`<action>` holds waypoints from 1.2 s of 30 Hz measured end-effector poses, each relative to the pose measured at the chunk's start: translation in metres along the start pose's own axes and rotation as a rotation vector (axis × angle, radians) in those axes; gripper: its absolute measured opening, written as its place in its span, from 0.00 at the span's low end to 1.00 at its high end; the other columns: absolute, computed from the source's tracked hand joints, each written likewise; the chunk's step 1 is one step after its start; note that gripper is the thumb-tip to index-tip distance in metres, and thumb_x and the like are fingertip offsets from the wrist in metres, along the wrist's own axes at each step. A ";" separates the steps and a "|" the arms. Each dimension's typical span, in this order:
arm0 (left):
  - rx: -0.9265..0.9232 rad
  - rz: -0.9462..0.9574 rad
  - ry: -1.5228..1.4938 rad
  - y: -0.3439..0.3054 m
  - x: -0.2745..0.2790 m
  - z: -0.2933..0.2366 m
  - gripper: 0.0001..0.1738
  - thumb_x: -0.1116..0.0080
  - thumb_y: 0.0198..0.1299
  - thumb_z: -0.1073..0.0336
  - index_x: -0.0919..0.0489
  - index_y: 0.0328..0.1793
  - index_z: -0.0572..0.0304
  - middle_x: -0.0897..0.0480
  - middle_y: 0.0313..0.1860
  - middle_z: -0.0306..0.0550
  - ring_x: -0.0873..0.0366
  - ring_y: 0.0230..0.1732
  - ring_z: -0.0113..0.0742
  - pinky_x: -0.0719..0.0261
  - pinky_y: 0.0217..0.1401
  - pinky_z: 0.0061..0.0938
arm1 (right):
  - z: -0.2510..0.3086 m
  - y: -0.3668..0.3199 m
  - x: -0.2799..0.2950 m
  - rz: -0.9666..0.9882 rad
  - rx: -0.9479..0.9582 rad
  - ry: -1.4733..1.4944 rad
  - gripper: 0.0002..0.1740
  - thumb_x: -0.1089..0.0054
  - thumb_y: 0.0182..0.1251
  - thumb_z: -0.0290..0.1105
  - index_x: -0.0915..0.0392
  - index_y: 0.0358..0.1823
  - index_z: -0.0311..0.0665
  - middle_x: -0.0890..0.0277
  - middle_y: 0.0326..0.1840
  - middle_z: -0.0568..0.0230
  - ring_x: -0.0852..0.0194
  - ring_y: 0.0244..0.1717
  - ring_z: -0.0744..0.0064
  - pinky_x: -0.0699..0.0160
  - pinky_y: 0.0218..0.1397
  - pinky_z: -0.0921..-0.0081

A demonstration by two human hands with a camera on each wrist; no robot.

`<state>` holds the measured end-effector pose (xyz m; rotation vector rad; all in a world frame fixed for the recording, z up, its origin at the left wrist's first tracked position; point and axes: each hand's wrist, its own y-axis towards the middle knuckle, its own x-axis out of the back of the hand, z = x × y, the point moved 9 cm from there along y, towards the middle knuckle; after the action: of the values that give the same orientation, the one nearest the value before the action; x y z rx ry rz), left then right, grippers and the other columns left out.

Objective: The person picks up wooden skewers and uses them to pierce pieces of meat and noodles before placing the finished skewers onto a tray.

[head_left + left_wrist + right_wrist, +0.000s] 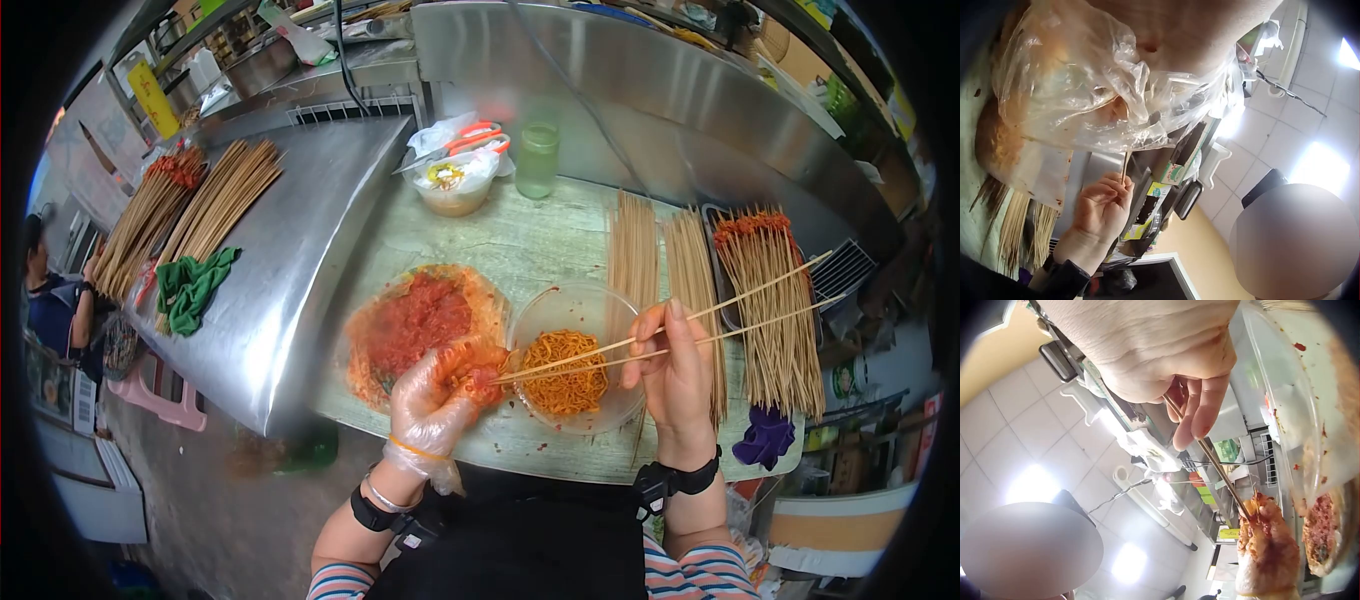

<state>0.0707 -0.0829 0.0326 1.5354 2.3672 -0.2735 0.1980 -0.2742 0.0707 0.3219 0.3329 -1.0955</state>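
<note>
My left hand [425, 405] wears a clear plastic glove with an orange band at the wrist. Its fingers curl round a piece of red marinated meat [484, 384]. My bare right hand [675, 375] pinches two thin bamboo skewers [750, 289], spread apart at their far ends. In the right wrist view the skewers [1224, 478] run down to the gloved, sauce-stained fingers [1266, 540], their tips at the meat. A mound of red meat [415, 320] lies just beyond the left hand. Between the hands stands a clear bowl [628, 400] holding orange-brown noodle-like strips [562, 370].
Bare skewers [632, 240] lie at the table's back right, beside a tray of loaded skewers [765, 300] and a purple cloth [764, 437]. Scissors [465, 147] rest on a tub [455, 200] near a green glass [537, 165]. More skewers [215, 205] and a green cloth [195, 288] lie left.
</note>
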 end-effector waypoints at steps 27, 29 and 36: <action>0.164 -0.068 -0.827 0.017 0.022 0.029 0.18 0.47 0.63 0.70 0.30 0.58 0.71 0.25 0.54 0.57 0.23 0.51 0.46 0.17 0.48 0.31 | 0.028 -0.045 -0.029 0.163 0.525 -0.380 0.26 0.65 0.75 0.45 0.28 0.28 0.31 0.28 0.30 0.53 0.23 0.19 0.70 0.25 0.23 0.77; 0.160 0.016 -0.931 0.019 0.014 0.028 0.19 0.48 0.64 0.70 0.31 0.59 0.71 0.25 0.53 0.56 0.23 0.51 0.46 0.17 0.47 0.31 | 0.030 -0.052 -0.035 0.193 0.609 -0.549 0.26 0.63 0.74 0.47 0.25 0.27 0.35 0.24 0.28 0.56 0.22 0.21 0.68 0.24 0.27 0.75; 0.150 -0.076 -0.971 0.017 0.019 0.041 0.20 0.52 0.66 0.69 0.34 0.62 0.70 0.26 0.53 0.59 0.23 0.51 0.45 0.16 0.49 0.33 | 0.027 -0.076 -0.061 0.370 0.811 -0.786 0.23 0.65 0.73 0.50 0.31 0.33 0.37 0.31 0.29 0.58 0.22 0.21 0.69 0.24 0.21 0.78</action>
<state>0.0852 -0.0727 -0.0120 0.9962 1.6329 -0.9730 0.1066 -0.2677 0.1137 0.6022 -0.8661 -0.8640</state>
